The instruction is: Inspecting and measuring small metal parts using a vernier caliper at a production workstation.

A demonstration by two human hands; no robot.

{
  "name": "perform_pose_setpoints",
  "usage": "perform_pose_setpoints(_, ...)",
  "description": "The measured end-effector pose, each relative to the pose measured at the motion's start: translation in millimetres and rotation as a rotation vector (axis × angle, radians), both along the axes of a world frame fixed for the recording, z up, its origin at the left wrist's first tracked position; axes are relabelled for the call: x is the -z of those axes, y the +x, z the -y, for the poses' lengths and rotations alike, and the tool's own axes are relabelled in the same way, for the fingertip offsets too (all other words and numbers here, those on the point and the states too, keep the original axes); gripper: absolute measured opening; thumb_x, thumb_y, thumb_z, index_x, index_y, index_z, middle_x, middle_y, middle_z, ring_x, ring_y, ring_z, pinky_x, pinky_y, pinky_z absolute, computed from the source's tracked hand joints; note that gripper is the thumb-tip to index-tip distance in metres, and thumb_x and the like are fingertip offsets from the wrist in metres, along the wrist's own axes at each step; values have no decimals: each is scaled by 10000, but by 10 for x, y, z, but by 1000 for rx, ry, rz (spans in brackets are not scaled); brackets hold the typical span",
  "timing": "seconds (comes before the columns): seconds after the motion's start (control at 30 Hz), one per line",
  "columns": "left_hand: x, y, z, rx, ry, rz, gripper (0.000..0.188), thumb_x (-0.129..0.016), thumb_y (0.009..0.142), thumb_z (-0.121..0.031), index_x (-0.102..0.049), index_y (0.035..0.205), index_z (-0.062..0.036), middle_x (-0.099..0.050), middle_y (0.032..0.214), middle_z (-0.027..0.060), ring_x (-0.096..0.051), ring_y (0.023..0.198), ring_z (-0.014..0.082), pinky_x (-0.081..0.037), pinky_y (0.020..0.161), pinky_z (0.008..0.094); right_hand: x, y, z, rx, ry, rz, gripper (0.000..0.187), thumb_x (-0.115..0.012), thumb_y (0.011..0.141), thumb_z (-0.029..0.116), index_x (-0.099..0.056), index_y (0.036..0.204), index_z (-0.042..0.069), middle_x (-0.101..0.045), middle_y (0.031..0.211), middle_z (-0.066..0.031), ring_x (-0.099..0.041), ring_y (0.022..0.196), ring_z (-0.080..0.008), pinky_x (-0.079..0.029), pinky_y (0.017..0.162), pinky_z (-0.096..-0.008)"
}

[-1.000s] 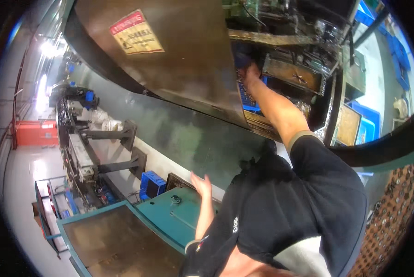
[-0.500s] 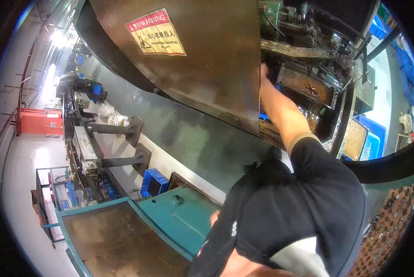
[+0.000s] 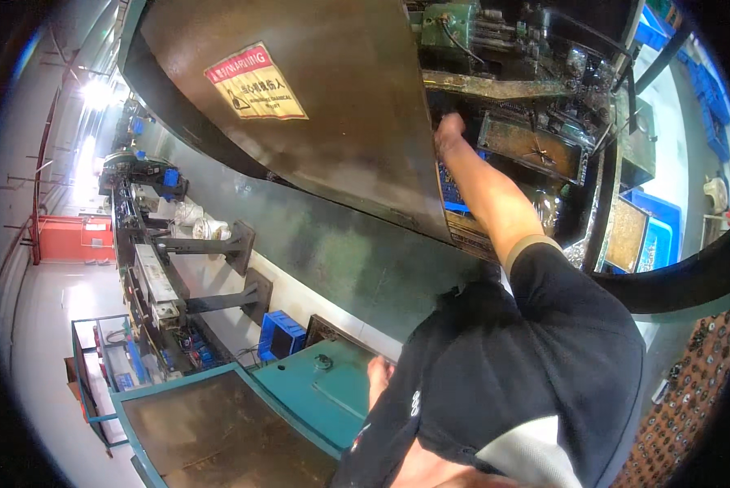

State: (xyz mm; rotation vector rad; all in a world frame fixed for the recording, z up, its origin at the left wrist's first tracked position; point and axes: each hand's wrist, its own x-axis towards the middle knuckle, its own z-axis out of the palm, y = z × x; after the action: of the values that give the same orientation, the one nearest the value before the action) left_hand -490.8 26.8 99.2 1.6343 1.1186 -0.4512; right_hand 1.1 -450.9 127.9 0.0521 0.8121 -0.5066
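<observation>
My right arm reaches up into the open machine, past the edge of a large brown metal panel (image 3: pixel 340 154). My right hand (image 3: pixel 450 134) is closed above a blue plastic basket (image 3: pixel 451 189); whatever its fingers hold, if anything, is hidden. Beside that hand, to the right, a rusty shallow metal tray (image 3: pixel 523 150) sits among dark, oily machine parts. My left hand (image 3: pixel 378 376) is low, over the edge of a green metal cabinet (image 3: pixel 324 386); its fingers are too small and turned away to read.
A yellow and red warning label (image 3: pixel 257 84) is on the panel. Another blue crate (image 3: pixel 282 333) stands behind the green cabinet. At right are a blue bin (image 3: pixel 662 232) and a brown board with many small round parts (image 3: pixel 690 390). Long machinery (image 3: pixel 149 268) runs along the left.
My right hand, mostly hidden behind the panel before, now shows beside its edge above the blue basket. More of my left hand shows. The view has shifted slightly.
</observation>
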Motion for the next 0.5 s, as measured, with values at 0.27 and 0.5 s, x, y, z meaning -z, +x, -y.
perform_pose_setpoints(0.27,-51,56,12,257,30,45,208,-528,913,-235,-547,781,-75,-559,685,61,-516,515,162,-417,442,287,193,39,255,-20,-173,-23,129,-572,851,152,-640,959,132,-662,835,-50,-604,624,-204,-504,511,-317)
perform_pose_setpoints(0.5,228,-104,-202,663,254,274,234,-486,894,-236,-527,728,-77,-545,617,63,-488,451,179,-372,401,305,-257,-279,83,-53,-106,-143,246,-435,875,77,-609,1049,66,-649,963,-98,-624,720,-240,-532,535,-339)
